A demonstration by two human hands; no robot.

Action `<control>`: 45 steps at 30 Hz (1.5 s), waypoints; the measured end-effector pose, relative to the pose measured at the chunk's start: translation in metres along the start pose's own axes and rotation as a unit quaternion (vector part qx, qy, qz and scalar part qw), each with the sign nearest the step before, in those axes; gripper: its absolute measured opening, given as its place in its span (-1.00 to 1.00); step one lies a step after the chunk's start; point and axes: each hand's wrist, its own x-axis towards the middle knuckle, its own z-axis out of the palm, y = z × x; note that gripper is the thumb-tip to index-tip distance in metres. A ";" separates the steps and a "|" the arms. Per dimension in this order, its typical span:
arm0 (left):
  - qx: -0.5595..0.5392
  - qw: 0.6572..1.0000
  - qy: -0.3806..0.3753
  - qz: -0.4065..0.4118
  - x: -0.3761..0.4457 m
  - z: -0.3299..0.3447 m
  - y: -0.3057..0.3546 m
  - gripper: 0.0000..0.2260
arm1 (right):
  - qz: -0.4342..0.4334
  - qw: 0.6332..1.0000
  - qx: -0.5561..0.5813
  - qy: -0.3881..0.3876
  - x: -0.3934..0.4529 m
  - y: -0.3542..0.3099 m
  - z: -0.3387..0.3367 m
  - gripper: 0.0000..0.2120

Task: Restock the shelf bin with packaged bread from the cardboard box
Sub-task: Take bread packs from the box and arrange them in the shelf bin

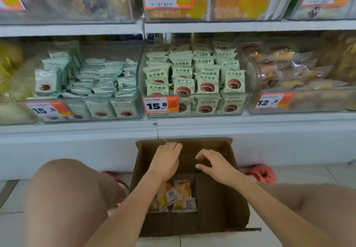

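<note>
The cardboard box (189, 189) stands on the floor just below the shelf, between the person's knees, and everything here can be placed against it. Both hands lie on the box's far flap, the one nearest the shelf: the left hand (166, 160) flat with its fingers spread and reaching the far edge, the right hand (213, 163) beside it with its fingers bent lightly onto the cardboard. Neither grip holds anything; both rest apart and loose on the flap, pressing rather than pinching. The packaged bread (175, 196) lies lower in the box, in the opening nearer the person than the flap, so it sits behind and below both hands, under the left forearm. Its packets lie roughly lengthwise, running from the near wall toward the shelf. The left hand is the nearer one, since the packets sit on the box's left half. The likely next reach is therefore back toward the body and down, not forward. The shelf bin (300, 100) holding similar pale bread sits above and to the right of the box.
</note>
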 end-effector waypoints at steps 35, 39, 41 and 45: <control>-0.155 0.840 -0.452 -0.258 -0.020 0.222 -0.036 -0.23 | 0.501 0.825 0.213 -0.151 0.090 0.083 0.234 -0.02; -0.154 0.842 -0.448 -0.257 -0.021 0.219 -0.038 -0.21 | 0.557 0.781 0.280 -0.012 0.094 0.076 0.244 -0.33; -0.168 0.839 -0.450 -0.255 -0.020 0.219 -0.040 -0.21 | 0.573 0.760 0.307 0.012 0.093 0.077 0.243 -0.38; -0.185 0.833 -0.453 -0.256 -0.022 0.222 -0.044 -0.20 | 0.553 0.759 0.345 -0.009 0.087 0.081 0.236 -0.51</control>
